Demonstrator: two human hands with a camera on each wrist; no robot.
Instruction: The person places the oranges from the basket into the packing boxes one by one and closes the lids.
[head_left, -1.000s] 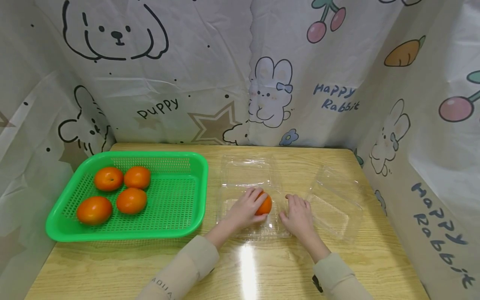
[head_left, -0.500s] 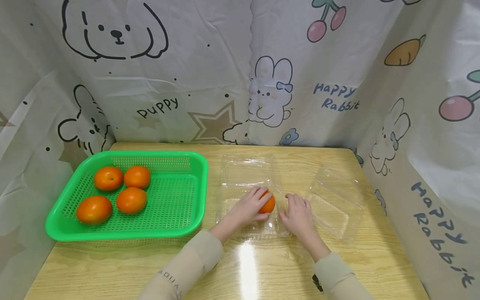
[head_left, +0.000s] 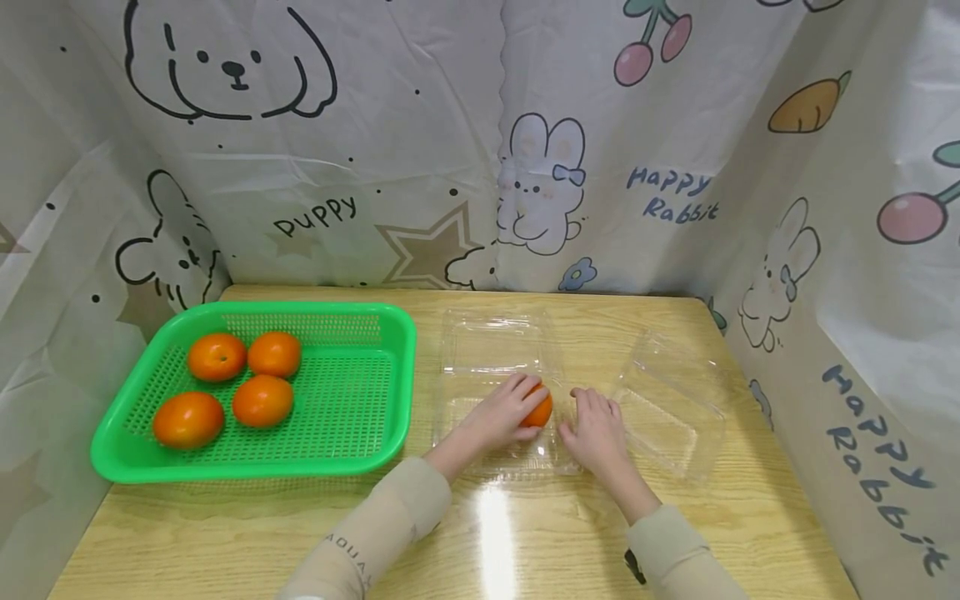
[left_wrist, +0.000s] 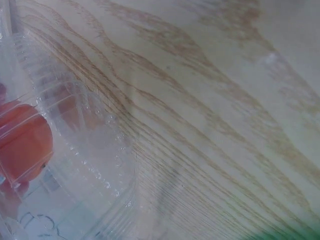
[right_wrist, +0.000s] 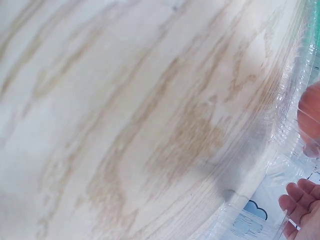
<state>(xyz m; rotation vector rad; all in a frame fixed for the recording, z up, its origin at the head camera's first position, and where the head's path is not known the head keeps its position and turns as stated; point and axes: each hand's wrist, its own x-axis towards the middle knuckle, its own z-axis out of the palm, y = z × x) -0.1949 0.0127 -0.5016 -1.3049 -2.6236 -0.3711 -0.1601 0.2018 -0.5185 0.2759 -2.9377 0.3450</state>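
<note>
We are cupping the orange (head_left: 537,409) in our left hand (head_left: 497,417), likely firm, smooth and light; our right hand (head_left: 596,429) is resting relaxed on the flimsy clear box (head_left: 491,350) beside it

orange fruit (head_left: 539,410), green basket (head_left: 390,392), cartoon-printed backdrop (head_left: 450,142)
</note>
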